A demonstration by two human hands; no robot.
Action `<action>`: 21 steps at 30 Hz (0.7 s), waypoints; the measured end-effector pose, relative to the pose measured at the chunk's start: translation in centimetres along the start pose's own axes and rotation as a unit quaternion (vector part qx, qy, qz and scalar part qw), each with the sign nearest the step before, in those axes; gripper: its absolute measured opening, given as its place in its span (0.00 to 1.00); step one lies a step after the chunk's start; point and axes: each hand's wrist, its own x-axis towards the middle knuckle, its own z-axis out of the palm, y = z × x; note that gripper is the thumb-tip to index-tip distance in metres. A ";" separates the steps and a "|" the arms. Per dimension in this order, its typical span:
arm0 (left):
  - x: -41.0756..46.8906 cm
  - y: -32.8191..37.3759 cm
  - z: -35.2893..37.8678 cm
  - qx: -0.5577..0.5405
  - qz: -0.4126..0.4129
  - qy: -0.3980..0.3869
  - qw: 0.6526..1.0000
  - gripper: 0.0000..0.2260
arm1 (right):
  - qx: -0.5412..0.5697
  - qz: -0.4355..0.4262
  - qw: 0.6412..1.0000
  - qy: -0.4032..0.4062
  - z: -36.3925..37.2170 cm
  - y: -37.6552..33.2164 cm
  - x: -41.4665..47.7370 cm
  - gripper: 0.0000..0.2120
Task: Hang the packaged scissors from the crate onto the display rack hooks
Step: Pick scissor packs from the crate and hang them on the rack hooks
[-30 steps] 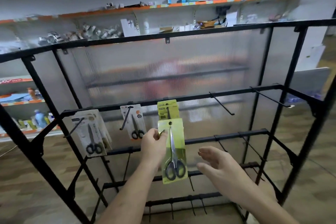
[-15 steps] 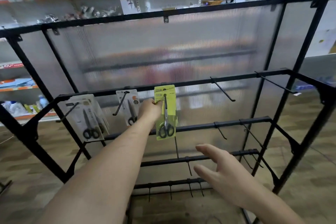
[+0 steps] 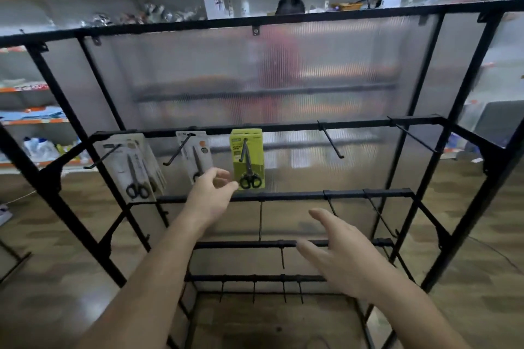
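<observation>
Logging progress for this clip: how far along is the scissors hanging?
Done: grey packs, white pack and green pack hang along the top rail. In hand: nothing; left hand open beside the green pack, right hand open, empty. Left: two hooks there and the lower hooks are bare; crate out of view.

The rack (image 3: 283,19) filling the frame is square metal tube painted black, matt with a dull sheen along its edges. Its hooks (image 3: 331,140) are thin black wire rod. Behind them, the back panel (image 3: 354,65) is translucent ribbed plastic, milky and softly glossy. At centre, the green package (image 3: 256,147) looks like smooth printed card; its scissors (image 3: 249,181) have black plastic handles and dark metal blades. The grey packages (image 3: 120,176) at left are pale card. The floor (image 3: 482,221) at lower right shows wood-grain planks with a faint shine.
</observation>
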 end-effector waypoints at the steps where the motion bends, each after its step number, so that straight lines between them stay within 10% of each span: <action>1: -1.9 -0.1 -0.4 0.002 0.011 0.010 1.000 0.09 | -0.005 -0.006 1.000 -0.004 0.1 -0.1 0.2 0.35; 21: -13.7 -8.4 -11.8 0.302 0.137 -0.063 0.941 0.25 | -0.124 0.005 0.992 -0.035 12.9 -10.9 -2.6 0.36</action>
